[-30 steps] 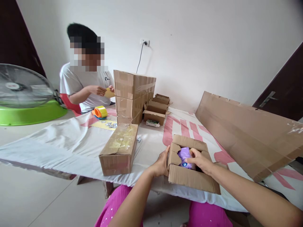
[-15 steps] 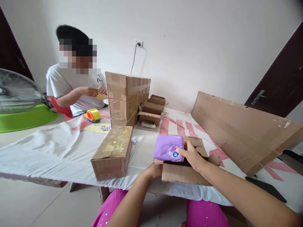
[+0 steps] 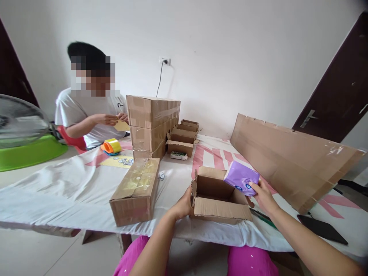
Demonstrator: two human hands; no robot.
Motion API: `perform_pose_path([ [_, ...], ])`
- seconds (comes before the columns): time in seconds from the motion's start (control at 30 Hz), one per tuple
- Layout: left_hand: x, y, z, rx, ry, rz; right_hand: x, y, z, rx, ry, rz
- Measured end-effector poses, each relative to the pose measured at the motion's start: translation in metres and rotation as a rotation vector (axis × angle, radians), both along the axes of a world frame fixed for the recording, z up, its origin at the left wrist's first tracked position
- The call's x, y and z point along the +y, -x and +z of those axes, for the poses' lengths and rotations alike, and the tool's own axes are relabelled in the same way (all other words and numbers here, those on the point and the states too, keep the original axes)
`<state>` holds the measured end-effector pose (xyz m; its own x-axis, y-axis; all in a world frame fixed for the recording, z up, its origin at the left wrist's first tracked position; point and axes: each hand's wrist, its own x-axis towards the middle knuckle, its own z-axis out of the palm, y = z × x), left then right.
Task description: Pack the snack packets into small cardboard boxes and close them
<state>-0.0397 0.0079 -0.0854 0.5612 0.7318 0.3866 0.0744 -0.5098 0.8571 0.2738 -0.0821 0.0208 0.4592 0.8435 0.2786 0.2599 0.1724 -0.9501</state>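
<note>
My right hand [image 3: 260, 193] pinches a purple tissue pack [image 3: 240, 177] by its lower right corner. The soft, shiny pack is tilted, held over the right end of an open cardboard box [image 3: 222, 210]. Both long flaps of that box are folded outward and its visible inside is bare. My left hand [image 3: 185, 203] grips the box's left end, with the fingers partly hidden by the flap. To the left lies a taped-up cardboard box [image 3: 134, 207].
Stacked cardboard boxes [image 3: 140, 111] and a row of open boxes [image 3: 180, 147] stand behind. A large cardboard sheet [image 3: 287, 157] leans at right, near a black flat object [image 3: 322, 229]. A person [image 3: 89, 107] sits at left beside a fan [image 3: 31, 151]. Tape rolls [image 3: 112, 146] lie nearby.
The purple tissue pack has moved right in my right hand, from above the box's left part to its right end, and tilted. My left hand has come up along the box's left end.
</note>
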Motion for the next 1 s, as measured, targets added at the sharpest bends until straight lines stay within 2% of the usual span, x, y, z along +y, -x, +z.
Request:
perform_pose_path([
  [0.1, 0.005, 0.007, 0.002, -0.036, 0.025, 0.040, -0.013, -0.013, -0.005, 0.163, -0.050, -0.053],
  [0.17, 0.013, 0.017, 0.002, -0.064, 0.030, 0.158, -0.025, -0.021, -0.009, 0.238, -0.095, -0.089],
  [0.2, 0.017, 0.022, 0.001, -0.078, 0.026, 0.248, -0.033, -0.025, -0.012, 0.281, -0.109, -0.101],
  [0.27, 0.028, 0.033, -0.001, -0.105, 0.020, 0.511, -0.047, -0.030, -0.023, 0.389, -0.107, -0.119],
  [0.37, 0.039, 0.041, -0.002, -0.130, 0.034, 0.898, -0.064, -0.028, -0.046, 0.511, -0.038, -0.109],
  [0.43, 0.038, 0.038, -0.003, -0.122, 0.037, 1.015, -0.070, -0.022, -0.063, 0.524, 0.010, -0.075],
  [0.5, 0.029, 0.028, -0.005, -0.085, 0.035, 1.020, -0.073, -0.013, -0.081, 0.529, 0.040, -0.034],
  [0.57, 0.015, 0.011, -0.007, -0.017, 0.022, 0.935, -0.073, -0.002, -0.099, 0.543, 0.055, -0.013],
  [0.7, -0.006, -0.034, -0.009, 0.163, -0.033, 0.524, -0.073, 0.018, -0.129, 0.539, 0.034, -0.068],
  [0.77, -0.003, -0.053, -0.007, 0.253, -0.028, 0.365, -0.074, 0.024, -0.137, 0.500, -0.009, -0.090],
  [0.8, 0.004, -0.060, -0.005, 0.298, -0.011, 0.329, -0.074, 0.025, -0.140, 0.481, -0.028, -0.091],
  [0.87, 0.025, -0.064, 0.001, 0.383, 0.036, 0.339, -0.075, 0.025, -0.143, 0.458, -0.044, -0.081],
  [1.0, 0.078, -0.037, 0.016, 0.492, 0.094, 0.552, -0.072, 0.017, -0.151, 0.455, -0.068, -0.047],
])
